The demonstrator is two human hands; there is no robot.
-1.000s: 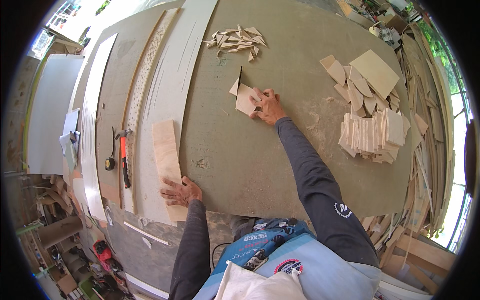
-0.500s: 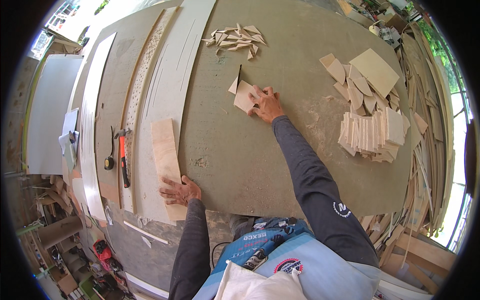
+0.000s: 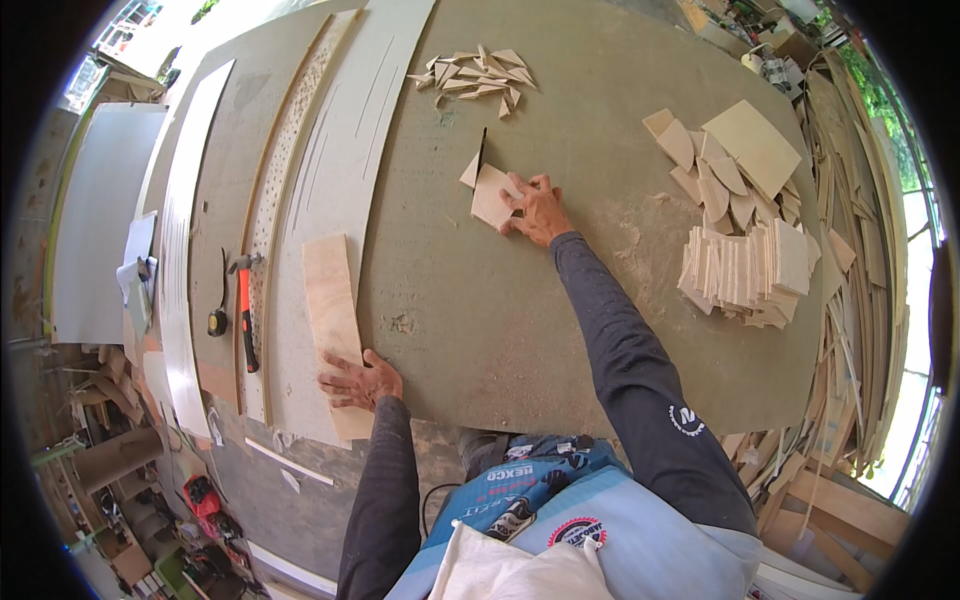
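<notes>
Under my right hand [image 3: 538,210] is a small pale plywood piece [image 3: 491,197], gripped between thumb and fingers and flat on the work table [image 3: 500,310]. The piece lies against the right side of a thin dark saw blade [image 3: 483,148] that stands up through the table top. On the blade's other side is a small triangular offcut [image 3: 469,171]. My left hand [image 3: 364,382] lies with its fingers spread over the near end of a long plywood strip [image 3: 332,290], which rests partly on a pale board [image 3: 325,170].
A heap of pointed offcuts [image 3: 480,78] lies beyond the blade. At the right are loose plywood pieces [image 3: 718,180], a square sheet [image 3: 755,148] and a row of stacked pieces [image 3: 745,265]. A hammer [image 3: 247,315] and a tape measure [image 3: 217,322] lie at the left.
</notes>
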